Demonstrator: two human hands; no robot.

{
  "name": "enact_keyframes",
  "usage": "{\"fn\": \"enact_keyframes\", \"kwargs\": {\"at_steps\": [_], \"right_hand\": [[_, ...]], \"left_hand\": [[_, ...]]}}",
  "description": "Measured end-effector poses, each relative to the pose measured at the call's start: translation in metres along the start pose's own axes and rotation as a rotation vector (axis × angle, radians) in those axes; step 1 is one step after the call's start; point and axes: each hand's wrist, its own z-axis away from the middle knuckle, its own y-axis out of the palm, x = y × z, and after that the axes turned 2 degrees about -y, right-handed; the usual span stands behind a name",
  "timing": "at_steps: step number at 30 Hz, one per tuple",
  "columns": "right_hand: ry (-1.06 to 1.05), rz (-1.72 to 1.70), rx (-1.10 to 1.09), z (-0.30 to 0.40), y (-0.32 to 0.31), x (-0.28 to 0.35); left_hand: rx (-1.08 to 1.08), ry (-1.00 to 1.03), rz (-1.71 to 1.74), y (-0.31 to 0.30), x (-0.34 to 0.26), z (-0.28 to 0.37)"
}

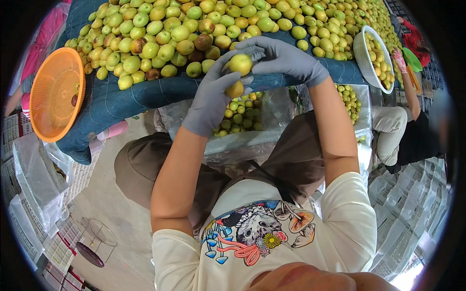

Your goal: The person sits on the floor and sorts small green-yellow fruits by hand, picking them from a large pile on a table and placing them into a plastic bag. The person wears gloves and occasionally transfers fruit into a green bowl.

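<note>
Over the near edge of a table covered in blue cloth (160, 91), both my hands wear grey gloves. My left hand (218, 87) holds a yellow-green jujube fruit (234, 89) low in its fingers and a second jujube (240, 64) higher up, near the fingertips. My right hand (280, 60) is curved around the far side of that upper fruit, fingers bent; whether it touches the fruit is unclear. Behind them lies a large pile of jujubes (165, 52), some with brown patches. Below my hands, a plastic-lined crate (240, 140) holds green jujubes (238, 118).
An orange plastic basket (54, 94) with a few fruits stands at the table's left end. A white basket (360, 54) of jujubes is at the right. Co-workers sit at both sides; one's gloved hand (399, 61) reaches to the pile. A round stool (90, 254) and stacked crates stand around.
</note>
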Motion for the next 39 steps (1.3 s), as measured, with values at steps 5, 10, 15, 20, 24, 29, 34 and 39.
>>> {"fn": "enact_keyframes", "kwargs": {"at_steps": [5,10,15,20,24,29,34,39], "right_hand": [[-0.305,0.92,-0.519,-0.034,-0.049,-0.036],[-0.022,0.969,-0.485,-0.047,-0.077,-0.076],[0.078,0.735,-0.421,-0.052,-0.078,-0.076],[0.081,0.583,-0.47,-0.053,-0.083,-0.106],[0.238,0.471,-0.309,-0.052,-0.067,-0.074],[0.021,0.416,-0.25,-0.049,-0.036,-0.054],[0.146,0.086,-0.386,-0.047,-0.043,-0.047],[0.123,0.704,-0.49,-0.071,-0.028,-0.07]], "left_hand": [[0.042,0.017,0.06,-0.007,-0.002,0.001],[0.031,0.023,0.15,-0.01,-0.002,0.001],[-0.058,0.043,0.132,-0.013,-0.002,0.002],[-0.075,0.004,0.197,-0.015,0.0,-0.004],[-0.131,-0.004,0.215,-0.016,-0.001,-0.004],[-0.152,0.032,0.206,-0.017,-0.002,-0.006],[-0.141,0.045,0.22,-0.021,-0.002,-0.004],[-0.142,0.062,0.185,-0.02,0.001,-0.004]]}}
